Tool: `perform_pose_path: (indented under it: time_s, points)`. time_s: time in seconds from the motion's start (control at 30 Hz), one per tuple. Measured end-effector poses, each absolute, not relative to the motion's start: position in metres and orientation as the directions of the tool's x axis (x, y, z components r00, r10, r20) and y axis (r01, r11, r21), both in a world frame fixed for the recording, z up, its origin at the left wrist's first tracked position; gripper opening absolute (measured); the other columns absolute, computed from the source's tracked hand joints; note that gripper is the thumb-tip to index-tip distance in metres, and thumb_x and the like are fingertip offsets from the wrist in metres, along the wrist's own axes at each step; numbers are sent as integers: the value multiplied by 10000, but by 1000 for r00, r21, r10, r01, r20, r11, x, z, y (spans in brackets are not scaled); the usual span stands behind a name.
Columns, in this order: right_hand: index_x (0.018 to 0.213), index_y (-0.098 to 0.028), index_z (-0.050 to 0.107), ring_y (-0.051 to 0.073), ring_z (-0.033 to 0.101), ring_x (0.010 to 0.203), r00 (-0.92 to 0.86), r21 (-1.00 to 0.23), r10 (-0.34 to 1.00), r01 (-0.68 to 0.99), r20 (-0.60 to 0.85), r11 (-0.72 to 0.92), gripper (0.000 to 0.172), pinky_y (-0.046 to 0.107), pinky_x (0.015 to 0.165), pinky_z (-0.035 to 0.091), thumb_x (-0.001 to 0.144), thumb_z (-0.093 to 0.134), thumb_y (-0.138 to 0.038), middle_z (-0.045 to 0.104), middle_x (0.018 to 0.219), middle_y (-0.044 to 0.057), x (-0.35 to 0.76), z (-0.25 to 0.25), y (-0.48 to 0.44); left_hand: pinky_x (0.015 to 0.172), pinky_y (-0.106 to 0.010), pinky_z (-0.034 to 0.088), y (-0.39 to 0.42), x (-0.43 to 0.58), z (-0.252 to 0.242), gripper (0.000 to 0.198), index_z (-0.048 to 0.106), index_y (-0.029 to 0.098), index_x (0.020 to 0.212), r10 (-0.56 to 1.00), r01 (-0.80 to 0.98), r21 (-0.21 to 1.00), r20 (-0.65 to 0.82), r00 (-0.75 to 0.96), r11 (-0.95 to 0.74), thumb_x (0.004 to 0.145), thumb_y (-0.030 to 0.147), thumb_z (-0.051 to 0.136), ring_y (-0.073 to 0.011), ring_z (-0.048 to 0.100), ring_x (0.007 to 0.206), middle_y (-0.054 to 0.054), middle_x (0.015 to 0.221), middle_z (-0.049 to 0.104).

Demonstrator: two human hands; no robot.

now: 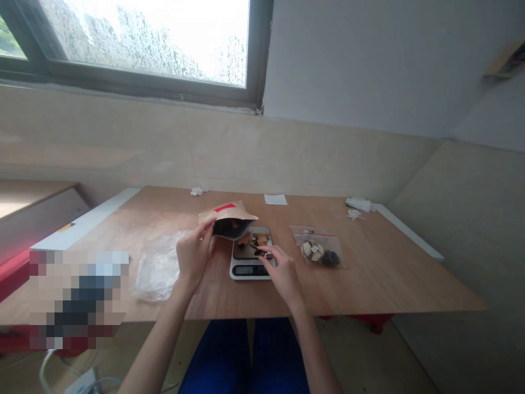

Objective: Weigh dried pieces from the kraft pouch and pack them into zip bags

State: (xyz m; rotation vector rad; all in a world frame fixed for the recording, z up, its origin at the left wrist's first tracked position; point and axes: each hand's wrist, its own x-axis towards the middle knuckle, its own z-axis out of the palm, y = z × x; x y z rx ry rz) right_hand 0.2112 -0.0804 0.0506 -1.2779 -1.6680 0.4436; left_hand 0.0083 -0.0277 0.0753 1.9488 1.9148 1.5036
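Left grip (pixel 194 257) clasping kraft pouch (pixel 227 214), open mouth tilted over digital scale (pixel 248 268); right grip (pixel 284 271) at dark chunk (pixel 258 250) on scale pan among brown pieces (pixel 254 239). Zip bag (pixel 318 249) of mixed pieces to right, on bench (pixel 369 290); clear plastic bag (pixel 158 268) to left.

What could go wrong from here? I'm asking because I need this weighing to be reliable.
The left hand tilts the dark-lined paper pouch above the kitchen scale, so contents could spill, or the pouch could touch the pan and skew the reading. The right hand is at the food pieces on the pan; pressing there could also skew it or push pieces onto the wooden table.
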Motion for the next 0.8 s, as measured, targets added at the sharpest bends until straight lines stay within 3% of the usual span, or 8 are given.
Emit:
perform_pose_path:
  time_s: [0.27, 0.5, 0.63, 0.8]
  points:
    - [928, -181, 647, 230, 578, 896, -184, -496, 874, 762, 450, 416, 199, 354, 777, 482, 805, 539, -68, 648, 903, 71, 204, 30, -53, 625, -231, 431, -30, 9, 76, 254, 685, 233, 996, 803, 724, 643, 556, -214, -252, 837, 321, 507, -192, 676, 745, -30, 826, 731]
    - [970, -190, 659, 240, 550, 870, -228, -339, 815, 825, 533, 452, 227, 376, 754, 458, 828, 518, -83, 646, 871, 68, 198, 19, -45, 607, -224, 420, -33, 10, 74, 255, 685, 242, 999, 804, 726, 638, 557, -206, -256, 842, 326, 503, -177, 671, 717, -20, 797, 730]
    - [1002, -204, 647, 229, 549, 882, -189, -364, 790, 808, 584, 462, 229, 369, 767, 457, 841, 509, -116, 625, 929, 70, 199, 16, -50, 608, -229, 424, -32, 10, 72, 257, 686, 242, 995, 798, 730, 632, 566, -208, -258, 841, 336, 503, -179, 671, 710, -20, 796, 730]
    - [1071, -208, 600, 209, 541, 953, -16, -518, 771, 732, 637, 443, 278, 362, 843, 453, 875, 415, -140, 571, 1014, 88, 208, 16, -56, 626, -232, 436, -30, 9, 70, 265, 682, 250, 1000, 797, 727, 635, 566, -209, -260, 842, 348, 493, -176, 672, 724, -17, 840, 731]
